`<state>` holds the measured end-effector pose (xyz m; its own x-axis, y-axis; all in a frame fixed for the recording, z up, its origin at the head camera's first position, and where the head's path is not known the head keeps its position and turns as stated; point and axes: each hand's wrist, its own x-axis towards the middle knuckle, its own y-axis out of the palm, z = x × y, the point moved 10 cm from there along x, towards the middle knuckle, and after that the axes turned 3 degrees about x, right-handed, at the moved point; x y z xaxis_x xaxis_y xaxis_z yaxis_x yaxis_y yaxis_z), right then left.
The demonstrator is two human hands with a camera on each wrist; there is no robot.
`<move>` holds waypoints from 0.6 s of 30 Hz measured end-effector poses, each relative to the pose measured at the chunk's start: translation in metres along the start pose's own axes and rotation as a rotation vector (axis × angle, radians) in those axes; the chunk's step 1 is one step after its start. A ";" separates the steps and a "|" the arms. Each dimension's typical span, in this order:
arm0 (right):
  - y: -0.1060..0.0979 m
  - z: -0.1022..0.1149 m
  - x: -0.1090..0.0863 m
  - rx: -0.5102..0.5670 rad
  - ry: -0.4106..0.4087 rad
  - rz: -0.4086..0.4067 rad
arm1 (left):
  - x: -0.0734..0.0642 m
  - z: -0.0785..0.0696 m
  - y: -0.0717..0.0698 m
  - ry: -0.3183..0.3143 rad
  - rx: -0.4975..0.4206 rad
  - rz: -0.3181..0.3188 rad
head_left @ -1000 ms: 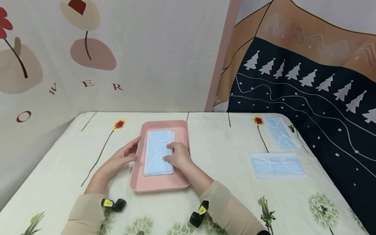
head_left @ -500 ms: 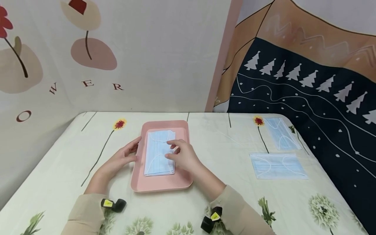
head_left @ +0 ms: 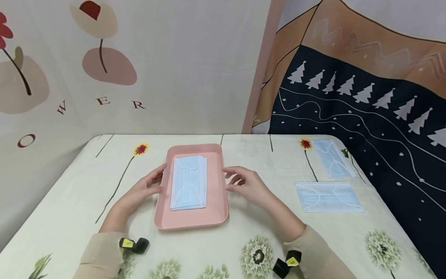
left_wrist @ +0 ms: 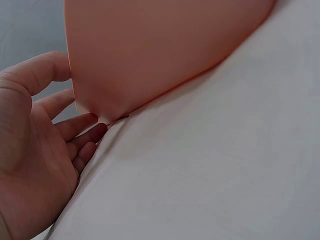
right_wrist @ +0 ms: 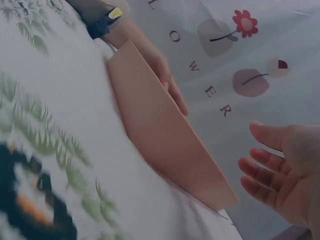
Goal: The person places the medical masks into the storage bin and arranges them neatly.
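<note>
A pink tray lies on the table in the head view, and in it is a stack of light blue face masks with white ear loops. My left hand rests at the tray's left side; in the left wrist view its relaxed fingers touch the outer wall of the tray. To the right of the tray is my right hand, fingertips close to the rim and nothing held. The right wrist view shows this right hand loosely spread, a little apart from the tray wall.
Two more face masks lie at the table's right: one crosswise, the other slanted behind it, near the edge. A floral cloth covers the table. Printed curtains hang along the back.
My right hand has let go of the mask stack's right edge and moved right, out of the tray to beside its rim. The left hand and the tray stay in place.
</note>
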<state>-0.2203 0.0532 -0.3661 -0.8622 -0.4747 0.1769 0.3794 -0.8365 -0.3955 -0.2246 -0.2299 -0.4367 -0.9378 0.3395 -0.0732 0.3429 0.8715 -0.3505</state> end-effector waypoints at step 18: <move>-0.082 -0.021 -0.058 -0.147 0.008 -0.011 | 0.001 0.003 -0.001 0.002 0.006 -0.003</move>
<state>-0.2083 0.1555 -0.3630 -0.8688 -0.4632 0.1747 0.3174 -0.7920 -0.5216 -0.2258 -0.2314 -0.4395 -0.9386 0.3378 -0.0701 0.3399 0.8704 -0.3562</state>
